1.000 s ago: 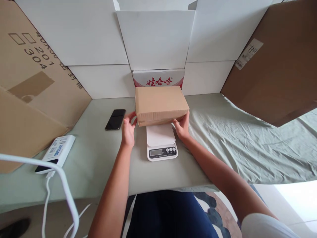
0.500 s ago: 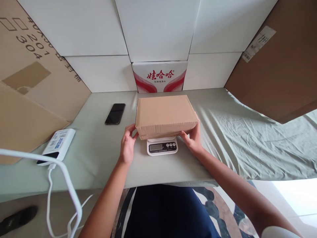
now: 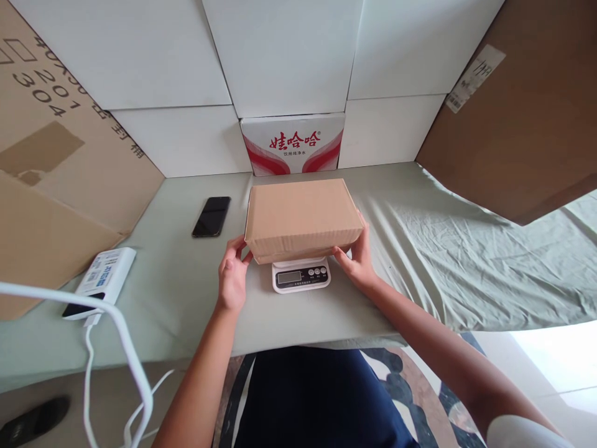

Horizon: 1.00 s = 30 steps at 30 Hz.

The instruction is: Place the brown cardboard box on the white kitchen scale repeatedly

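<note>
The carton (image 3: 303, 214) was over the scale (image 3: 301, 277); contact could not be told. The left hand (image 3: 232, 279) and right hand (image 3: 360, 266) flanked it, each grip partly curled and holding one end. It looked stiff and unlikely to slip, weight undetermined; the lower end edges appeared the soundest hold.
</note>
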Each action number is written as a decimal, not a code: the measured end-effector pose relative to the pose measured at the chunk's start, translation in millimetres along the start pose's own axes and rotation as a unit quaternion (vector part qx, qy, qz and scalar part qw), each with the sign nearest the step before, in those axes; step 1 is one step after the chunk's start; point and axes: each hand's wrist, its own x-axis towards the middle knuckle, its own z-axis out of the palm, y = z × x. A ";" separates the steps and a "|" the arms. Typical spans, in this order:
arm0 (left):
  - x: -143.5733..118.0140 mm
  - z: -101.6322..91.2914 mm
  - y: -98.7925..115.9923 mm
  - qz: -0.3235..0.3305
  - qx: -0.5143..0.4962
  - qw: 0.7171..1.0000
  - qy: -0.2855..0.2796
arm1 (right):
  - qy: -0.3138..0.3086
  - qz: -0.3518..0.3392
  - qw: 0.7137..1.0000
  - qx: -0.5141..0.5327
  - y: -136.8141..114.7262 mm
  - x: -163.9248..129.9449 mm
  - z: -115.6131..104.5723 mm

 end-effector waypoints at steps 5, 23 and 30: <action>-1.1 0.6 0.5 -0.002 -0.010 1.000 0.011 | 0.016 0.001 1.000 0.010 -0.5 1.4 0.7; 11.6 -14.7 -1.1 0.076 0.022 0.983 0.164 | 0.163 0.013 0.987 -0.001 9.1 11.9 -13.3; 16.6 -12.4 -5.2 0.035 0.019 0.984 0.175 | 0.175 0.065 0.978 0.088 11.7 21.6 -14.3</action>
